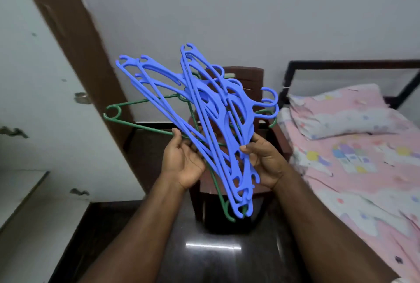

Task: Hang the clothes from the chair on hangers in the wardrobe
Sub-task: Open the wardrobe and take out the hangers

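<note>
A tangled bundle of blue plastic clothes hangers is held up in front of a dark wooden chair, mixed with thinner green plastic hangers. The left hand is cupped palm-up beneath the bundle, fingers partly curled around the lower bars. The right hand pinches a blue hanger between thumb and fingers. A bed with a pink patterned sheet lies at right. No legible writing or brand is shown.

Tangled blue hangers with green hangers, fanned above dark wooden chair
</note>
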The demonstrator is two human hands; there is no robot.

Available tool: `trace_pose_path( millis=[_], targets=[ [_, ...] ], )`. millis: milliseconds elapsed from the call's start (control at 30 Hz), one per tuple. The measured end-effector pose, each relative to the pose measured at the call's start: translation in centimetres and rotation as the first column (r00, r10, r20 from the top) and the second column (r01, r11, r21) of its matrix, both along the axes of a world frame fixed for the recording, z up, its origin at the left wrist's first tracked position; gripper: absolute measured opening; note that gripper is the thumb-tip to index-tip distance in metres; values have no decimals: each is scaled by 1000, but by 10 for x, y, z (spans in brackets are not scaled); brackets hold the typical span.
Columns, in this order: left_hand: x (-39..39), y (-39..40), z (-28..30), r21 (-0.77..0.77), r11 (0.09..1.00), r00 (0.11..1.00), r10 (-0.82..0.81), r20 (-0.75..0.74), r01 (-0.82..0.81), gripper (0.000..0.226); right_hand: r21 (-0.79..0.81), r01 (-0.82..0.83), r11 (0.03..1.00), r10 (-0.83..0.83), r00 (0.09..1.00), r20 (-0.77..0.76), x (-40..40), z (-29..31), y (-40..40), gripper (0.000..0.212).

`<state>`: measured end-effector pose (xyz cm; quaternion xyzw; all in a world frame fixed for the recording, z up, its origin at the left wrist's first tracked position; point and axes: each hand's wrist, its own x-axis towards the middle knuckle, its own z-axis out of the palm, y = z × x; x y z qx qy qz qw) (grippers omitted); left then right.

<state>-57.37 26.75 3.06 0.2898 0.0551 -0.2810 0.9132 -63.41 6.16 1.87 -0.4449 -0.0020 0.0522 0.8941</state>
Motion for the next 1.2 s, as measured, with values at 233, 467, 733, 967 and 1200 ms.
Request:
trace_pose_path(
  millis=[233,467,733,967,1200],
  targets=[
    [-36,-138,-23,23,971,965,-236,-111,239,69,4,194,981,-193,979,-68,-82,-35,-123,77],
    [-78,-304,-44,166,883,896,-420,-141,440,80,32,429,903,-414,887,-204,-164,-62,-264,56],
    [-102,-462,-88,69,824,805,-527,-273,562,92,-80,618,782,-610,735,-296,-230,-84,-391,44],
    [-103,-558,-122,19,734,695,-634,-339,679,103,-98,708,699,-683,620,-387,-253,-121,-466,51],
    [-60,-654,-167,35,636,591,-694,-411,771,103,-223,755,617,-733,448,-512,-222,-156,-529,48]
  ],
)
